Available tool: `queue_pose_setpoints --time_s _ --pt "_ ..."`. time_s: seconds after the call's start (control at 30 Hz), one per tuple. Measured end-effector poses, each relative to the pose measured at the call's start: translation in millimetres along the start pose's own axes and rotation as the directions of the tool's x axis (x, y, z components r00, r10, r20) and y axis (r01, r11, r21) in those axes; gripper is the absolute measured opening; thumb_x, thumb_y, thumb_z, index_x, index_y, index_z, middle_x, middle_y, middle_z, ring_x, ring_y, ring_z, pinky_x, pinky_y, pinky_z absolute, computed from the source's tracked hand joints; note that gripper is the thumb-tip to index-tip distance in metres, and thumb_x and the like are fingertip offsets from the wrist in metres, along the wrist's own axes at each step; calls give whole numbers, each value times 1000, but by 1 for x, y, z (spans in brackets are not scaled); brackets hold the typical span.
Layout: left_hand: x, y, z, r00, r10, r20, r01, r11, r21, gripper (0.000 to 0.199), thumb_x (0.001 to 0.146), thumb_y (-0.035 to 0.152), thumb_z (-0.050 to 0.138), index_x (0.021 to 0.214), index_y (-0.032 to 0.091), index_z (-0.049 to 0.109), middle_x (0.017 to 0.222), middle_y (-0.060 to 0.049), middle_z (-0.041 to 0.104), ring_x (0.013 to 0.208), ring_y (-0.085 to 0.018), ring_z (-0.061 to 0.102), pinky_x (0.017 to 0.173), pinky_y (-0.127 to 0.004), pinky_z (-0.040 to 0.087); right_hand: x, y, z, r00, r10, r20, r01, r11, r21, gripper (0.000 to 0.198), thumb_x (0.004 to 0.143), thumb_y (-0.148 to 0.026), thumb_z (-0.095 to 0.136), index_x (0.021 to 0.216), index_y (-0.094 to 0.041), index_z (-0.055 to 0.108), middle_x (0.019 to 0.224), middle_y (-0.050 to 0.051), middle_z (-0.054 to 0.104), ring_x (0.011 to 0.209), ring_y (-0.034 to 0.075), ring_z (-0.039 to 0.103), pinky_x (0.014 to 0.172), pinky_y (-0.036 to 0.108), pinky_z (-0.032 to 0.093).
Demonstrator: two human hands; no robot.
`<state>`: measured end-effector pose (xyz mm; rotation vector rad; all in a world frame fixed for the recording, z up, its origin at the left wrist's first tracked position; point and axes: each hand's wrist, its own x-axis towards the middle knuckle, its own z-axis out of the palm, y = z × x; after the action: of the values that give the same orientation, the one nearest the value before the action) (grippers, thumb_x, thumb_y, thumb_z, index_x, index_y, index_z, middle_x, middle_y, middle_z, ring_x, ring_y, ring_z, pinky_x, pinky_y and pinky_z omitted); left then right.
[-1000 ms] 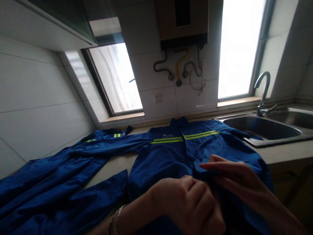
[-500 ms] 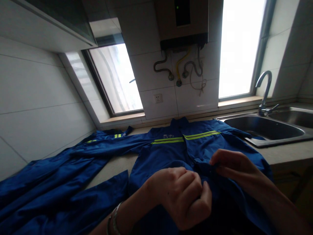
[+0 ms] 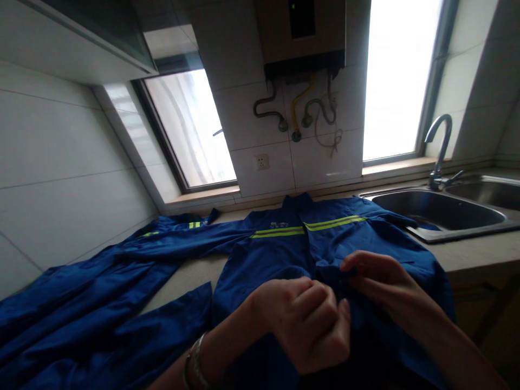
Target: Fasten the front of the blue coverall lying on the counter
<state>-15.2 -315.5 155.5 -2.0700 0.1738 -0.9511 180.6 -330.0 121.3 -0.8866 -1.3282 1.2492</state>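
A blue work jacket (image 3: 280,254) with yellow-green stripes across the chest lies spread on the counter, collar toward the wall. Over its lower front, my left hand (image 3: 309,322) is closed with the fingers curled in; the front edge of the cloth runs into it, though its fingertips are hidden. My right hand (image 3: 377,276) pinches the other front edge of the jacket between thumb and fingers, just right of the left hand. Deep shadow covers the jacket's hem below the hands.
More blue clothing (image 3: 97,287) with similar stripes covers the left of the counter (image 3: 467,252). To the right is a steel sink (image 3: 439,211) with a tall faucet (image 3: 439,151); one jacket sleeve reaches its rim. A water heater (image 3: 303,32) hangs on the tiled wall between two windows.
My right hand has shifted slightly left, closer to my left hand, still pinching the cloth. My left hand stays nearly where it was. The jacket lies as before.
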Motion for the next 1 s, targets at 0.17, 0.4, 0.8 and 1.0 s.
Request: queue_pose_setpoints --time_s 0.17,0.4,0.8,1.0 --pt "-9 -16 5 946 -219 239 248 964 -96 13 87 12 44 88 9 57 62 0 57 53 -9 53 45 -21 42 13 -3 3 999 -18 -41 19 999 27 34 63 -34 77 93 -20 70 84 4 67 75 15 60 58 21 48" --pt "-22 -22 28 704 -643 301 708 672 -219 18 88 29 54 83 14 62 71 -1 65 64 -8 61 61 -19 48 22 -2 15 987 -155 -37 154 988 -10 50 56 -34 80 102 -21 67 94 5 67 87 20 62 71 29 53" --pt "-22 -25 27 612 -708 352 790 569 -230 18 81 13 59 98 13 64 90 -4 68 81 -14 65 75 -25 54 45 17 23 952 -202 -232 247 951 187 44 57 -30 81 98 -24 68 99 3 68 91 19 62 78 28 51" --pt "-25 -32 10 875 -400 272 447 884 -139 18 90 11 40 100 11 55 89 -6 67 85 -13 64 80 -27 54 35 13 12 982 -42 -183 86 967 238 34 61 -34 79 92 -20 71 81 4 70 70 17 63 59 24 50"
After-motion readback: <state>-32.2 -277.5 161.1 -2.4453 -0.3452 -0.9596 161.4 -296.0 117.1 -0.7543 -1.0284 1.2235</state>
